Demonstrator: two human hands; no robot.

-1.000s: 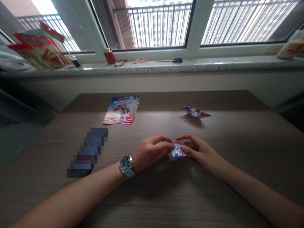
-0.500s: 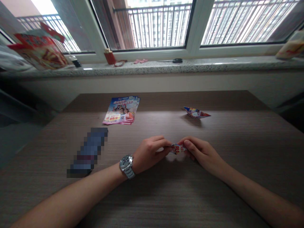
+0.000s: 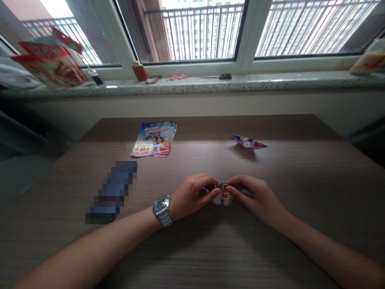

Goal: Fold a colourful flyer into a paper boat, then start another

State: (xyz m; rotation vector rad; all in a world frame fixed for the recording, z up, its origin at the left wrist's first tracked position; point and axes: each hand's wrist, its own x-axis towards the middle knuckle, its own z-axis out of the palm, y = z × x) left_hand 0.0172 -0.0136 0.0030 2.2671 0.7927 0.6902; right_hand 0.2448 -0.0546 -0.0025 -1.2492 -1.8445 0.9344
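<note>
Between my two hands is a small folded piece of printed paper (image 3: 223, 194), red, white and blue with yellow lettering. My left hand (image 3: 194, 195), with a metal watch (image 3: 162, 208) on its wrist, pinches the paper's left side between thumb and fingers. On the right side, my right hand (image 3: 255, 194) pinches it the same way. A ridge or opening shows along the paper's top; its far side is hidden by my fingers. Beyond my right hand a folded paper boat-like shape (image 3: 249, 143) rests on the table.
A stack of printed flyers (image 3: 156, 139) lies at the back left of the wooden table (image 3: 192, 249). Nearer, a blurred dark phone-like object (image 3: 112, 190) lies left of my hands. On the stone windowsill (image 3: 180, 85) are scissors (image 3: 224, 76), a red container (image 3: 139, 71) and a red food bag (image 3: 54, 64).
The folded paper has turned between my fingers, from lying sideways to showing a top ridge. My right thumb has shifted left, and both hands are closer together.
</note>
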